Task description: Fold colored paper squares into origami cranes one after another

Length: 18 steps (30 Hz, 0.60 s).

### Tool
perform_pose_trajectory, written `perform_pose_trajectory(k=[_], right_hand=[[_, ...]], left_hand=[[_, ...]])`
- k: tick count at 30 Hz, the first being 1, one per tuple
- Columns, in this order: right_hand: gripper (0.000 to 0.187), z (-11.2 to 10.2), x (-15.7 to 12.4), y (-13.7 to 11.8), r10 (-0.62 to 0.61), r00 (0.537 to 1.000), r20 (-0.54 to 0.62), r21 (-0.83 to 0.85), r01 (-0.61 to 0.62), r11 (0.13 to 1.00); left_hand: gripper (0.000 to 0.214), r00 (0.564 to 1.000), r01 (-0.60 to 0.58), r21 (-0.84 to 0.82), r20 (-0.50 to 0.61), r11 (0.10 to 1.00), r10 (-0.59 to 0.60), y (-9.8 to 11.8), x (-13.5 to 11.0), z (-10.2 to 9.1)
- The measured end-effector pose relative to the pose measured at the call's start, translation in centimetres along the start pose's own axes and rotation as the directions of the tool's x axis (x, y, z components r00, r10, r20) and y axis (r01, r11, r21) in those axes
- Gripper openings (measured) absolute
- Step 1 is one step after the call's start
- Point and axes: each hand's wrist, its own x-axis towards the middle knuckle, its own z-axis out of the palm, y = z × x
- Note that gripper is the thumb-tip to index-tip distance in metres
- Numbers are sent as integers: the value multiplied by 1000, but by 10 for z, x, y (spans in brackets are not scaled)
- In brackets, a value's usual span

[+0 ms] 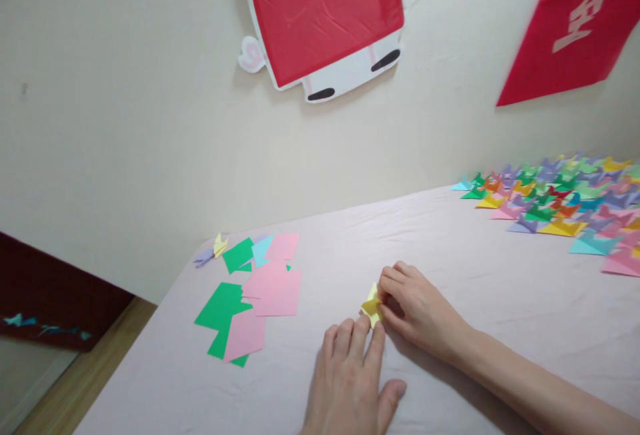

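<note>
A small yellow origami piece, partly folded with pointed corners, lies on the pale cloth between my hands. My right hand comes in from the right, with thumb and fingers pinched on the piece's right edge. Flat on the cloth just below it rests my left hand. Its fingers are stretched out, the fingertips touch the paper's near edge, and the thumb points away to the right. My fingers hide part of the folds.
Left of my hands lie loose pink sheets and green sheets. Behind them is a light-blue sheet, beside a yellow folded piece. Many colourful folded paper figures fill the back right. A wall bounds the far side.
</note>
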Motion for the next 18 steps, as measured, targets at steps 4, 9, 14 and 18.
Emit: perform_pose_trajectory(k=[4,9,14,18], right_hand=[[15,1,2,-3,-81,996,34,-65,83,994],[21,9,17,0,-114,980,164,-15,118,993],[23,3,21,6,-176,958,225,135,148,980],[18,-11,21,6,-159,944,288,296,70,953]], left_hand=[[54,997,59,-36,42,998,-57,1,-2,-1],[55,990,121,-42,75,992,-118,3,-2,-1],[60,991,107,-3,81,994,-106,1,-3,1],[61,997,65,9,41,998,-66,0,-4,3]])
